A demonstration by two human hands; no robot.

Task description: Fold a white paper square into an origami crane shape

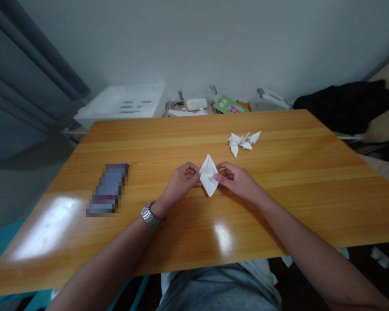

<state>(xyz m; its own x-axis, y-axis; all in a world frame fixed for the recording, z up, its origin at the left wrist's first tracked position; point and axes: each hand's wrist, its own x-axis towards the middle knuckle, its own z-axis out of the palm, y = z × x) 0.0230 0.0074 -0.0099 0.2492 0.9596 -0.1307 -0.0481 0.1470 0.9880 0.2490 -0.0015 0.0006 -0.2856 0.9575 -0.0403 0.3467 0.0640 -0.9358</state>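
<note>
A white sheet of folded paper [208,176], shaped like a tall diamond, is held up between my two hands above the wooden table. My left hand [185,176] pinches its left corner with thumb and fingers; a metal watch [151,214] is on that wrist. On the other side, my right hand [236,178] grips the right corner, its thumb lying on the near face and the fingers behind. Just beyond my right hand lie folded white paper cranes [243,141], close together on the tabletop.
The wooden table [168,147] spreads under both hands. To the left lies a blurred-out dark, phone-like rectangle [108,188]. Past the far edge are a white tray [126,101], a green booklet [229,105] and black cloth [340,103]. A grey curtain [22,69] hangs at left.
</note>
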